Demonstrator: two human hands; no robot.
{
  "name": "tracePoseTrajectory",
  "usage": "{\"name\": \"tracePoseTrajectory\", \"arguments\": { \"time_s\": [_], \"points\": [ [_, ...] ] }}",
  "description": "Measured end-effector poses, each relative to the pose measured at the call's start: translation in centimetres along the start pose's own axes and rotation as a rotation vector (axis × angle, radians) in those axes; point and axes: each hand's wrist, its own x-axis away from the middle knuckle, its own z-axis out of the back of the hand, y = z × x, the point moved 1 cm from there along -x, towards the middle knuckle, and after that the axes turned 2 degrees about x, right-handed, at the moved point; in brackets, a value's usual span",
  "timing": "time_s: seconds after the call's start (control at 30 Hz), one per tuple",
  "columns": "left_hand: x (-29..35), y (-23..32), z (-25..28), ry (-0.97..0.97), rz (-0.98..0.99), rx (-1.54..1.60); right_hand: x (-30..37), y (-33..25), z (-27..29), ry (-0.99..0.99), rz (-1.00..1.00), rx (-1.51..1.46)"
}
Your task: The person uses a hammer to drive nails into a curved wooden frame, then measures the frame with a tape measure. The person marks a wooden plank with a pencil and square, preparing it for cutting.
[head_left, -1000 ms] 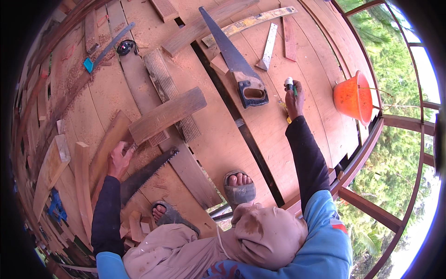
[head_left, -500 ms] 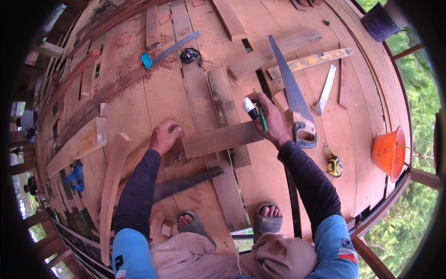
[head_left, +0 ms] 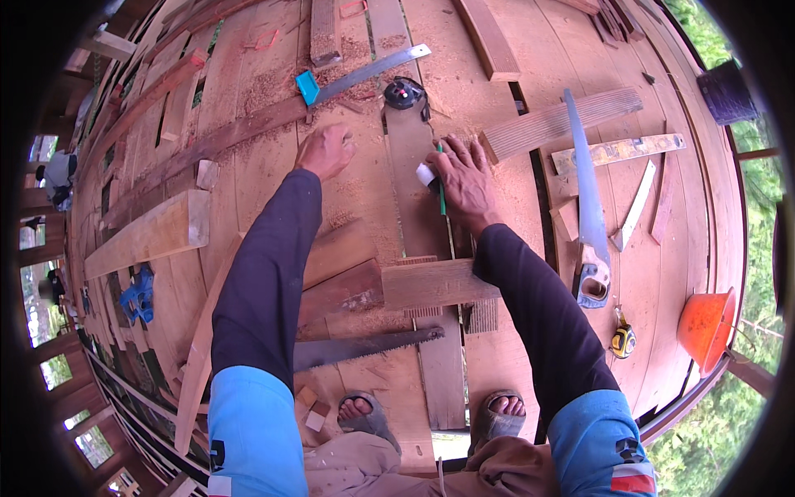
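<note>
My left hand [head_left: 326, 151] is out over the sawdusty planks, short of the blue-handled try square [head_left: 307, 86]. Its fingers are curled, and whatever may be inside them is hidden. To its right my right hand [head_left: 465, 184] is closed around a green pencil [head_left: 441, 189], and a small white-ended black piece [head_left: 426, 174] sticks out beside it. That hand is low, near the end of a grooved board it mostly covers. Behind it, closer to my feet, a short flat board [head_left: 435, 283] lies across other timber. A black rounded object [head_left: 403, 93] sits just beyond both hands.
On the right lie a handsaw [head_left: 587, 199], a worn yellow level [head_left: 617, 152], a white metal strip [head_left: 636, 203] and a tape measure [head_left: 623, 338]. An orange bucket [head_left: 705, 330] stands at the edge. A second saw blade [head_left: 364, 346] is near my feet. Gaps run between the planks.
Both hands have reached farther forward, away from the short board. My right hand has come down from above that board's right end, still holding the pencil. The view has shifted left.
</note>
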Motion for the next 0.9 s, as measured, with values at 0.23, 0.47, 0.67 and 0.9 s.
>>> {"name": "tracePoseTrajectory", "arguments": {
  "time_s": [0.23, 0.47, 0.67, 0.9],
  "points": [
    [-7.6, -4.7, -0.5, 0.136, -0.046, -0.033, -0.7, 0.1, 0.0, -0.081, -0.069, 0.072],
    [-12.2, -8.7, -3.5, 0.278, 0.015, -0.106, -1.7, -0.3, 0.4, -0.109, -0.1, 0.034],
    [-10.4, -6.1, -1.9, 0.109, 0.09, -0.377, -1.4, 0.3, 0.3, -0.105, -0.117, 0.037],
    [-2.7, -5.1, 2.1, -0.038, 0.172, -0.24, -1.1, -1.4, 1.3, -0.049, -0.083, 0.043]
  ]
}}
